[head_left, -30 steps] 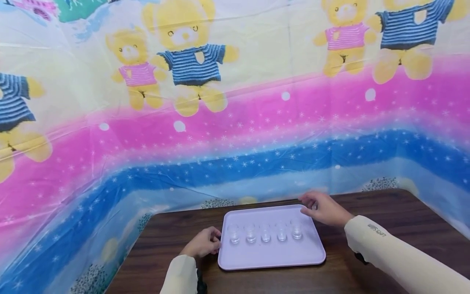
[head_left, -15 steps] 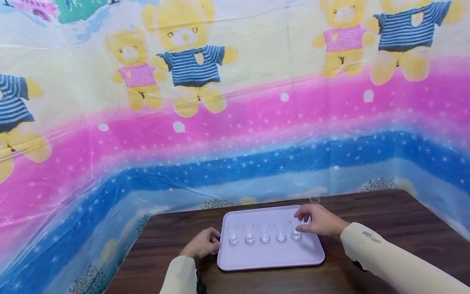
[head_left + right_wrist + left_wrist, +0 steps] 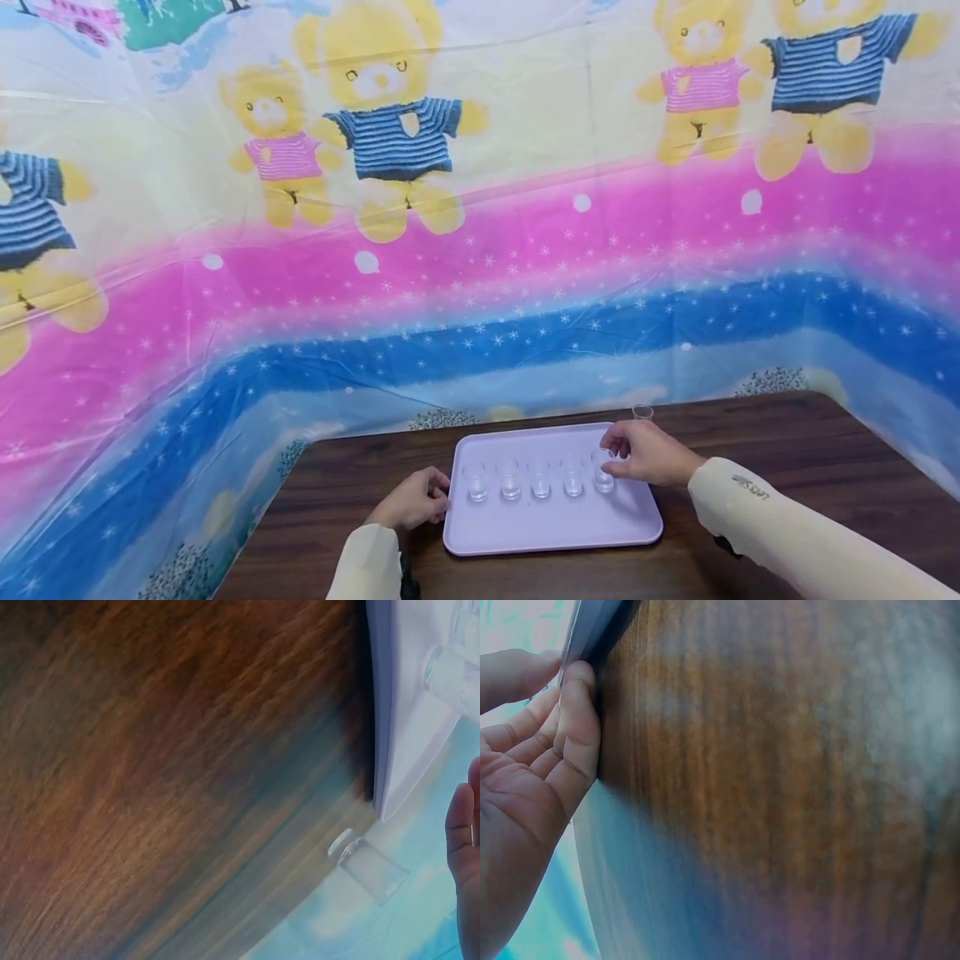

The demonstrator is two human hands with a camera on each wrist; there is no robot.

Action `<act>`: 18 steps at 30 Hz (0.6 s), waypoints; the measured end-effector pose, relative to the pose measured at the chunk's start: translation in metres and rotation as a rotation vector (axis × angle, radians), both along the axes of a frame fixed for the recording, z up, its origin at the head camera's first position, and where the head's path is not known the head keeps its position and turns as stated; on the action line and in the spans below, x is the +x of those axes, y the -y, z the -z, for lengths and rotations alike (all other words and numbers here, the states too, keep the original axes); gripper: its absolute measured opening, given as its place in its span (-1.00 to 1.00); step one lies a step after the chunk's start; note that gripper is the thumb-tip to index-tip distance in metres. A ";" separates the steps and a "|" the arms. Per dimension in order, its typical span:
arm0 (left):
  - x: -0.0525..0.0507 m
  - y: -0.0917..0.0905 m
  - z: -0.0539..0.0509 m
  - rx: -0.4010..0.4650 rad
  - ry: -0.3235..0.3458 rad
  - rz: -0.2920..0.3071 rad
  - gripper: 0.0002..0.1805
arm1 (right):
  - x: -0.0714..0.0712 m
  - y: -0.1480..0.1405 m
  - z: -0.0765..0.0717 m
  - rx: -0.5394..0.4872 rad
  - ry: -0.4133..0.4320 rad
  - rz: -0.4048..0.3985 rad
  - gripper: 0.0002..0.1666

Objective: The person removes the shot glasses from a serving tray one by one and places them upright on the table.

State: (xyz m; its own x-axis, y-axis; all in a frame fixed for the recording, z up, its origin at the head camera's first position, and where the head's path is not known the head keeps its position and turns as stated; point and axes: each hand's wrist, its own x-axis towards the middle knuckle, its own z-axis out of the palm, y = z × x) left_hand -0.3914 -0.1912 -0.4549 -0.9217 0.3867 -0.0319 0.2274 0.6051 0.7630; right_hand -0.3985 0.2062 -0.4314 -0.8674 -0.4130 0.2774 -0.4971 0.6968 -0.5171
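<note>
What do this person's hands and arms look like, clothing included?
The left hand and right hand are bare. Cream sleeves reach both wrists; the right sleeve bears dark lettering near its cuff. Something black, unclear, shows beside each forearm.

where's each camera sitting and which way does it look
Head: worn on the head, looking forward and down at the tray, a row of five glasses and patterned sheet; left hand, right hand and sleeves show.
Left wrist: worn on that wrist, looking at the tray's edge and the table; the left hand shows.
Right wrist: worn on that wrist, looking at the table, tray and lone glass; part of the right hand shows.
Head and right wrist views share the lone glass.
</note>
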 end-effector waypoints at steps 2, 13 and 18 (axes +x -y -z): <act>0.000 0.000 0.000 0.001 0.001 0.000 -0.77 | -0.002 -0.002 -0.001 0.002 -0.007 0.029 -0.71; -0.001 -0.002 -0.003 -0.024 0.013 -0.028 -0.75 | -0.009 -0.031 -0.012 -0.040 -0.074 0.127 -0.70; 0.000 -0.001 -0.002 -0.018 0.018 -0.027 -0.75 | -0.014 -0.050 -0.006 -0.069 -0.117 0.153 -0.72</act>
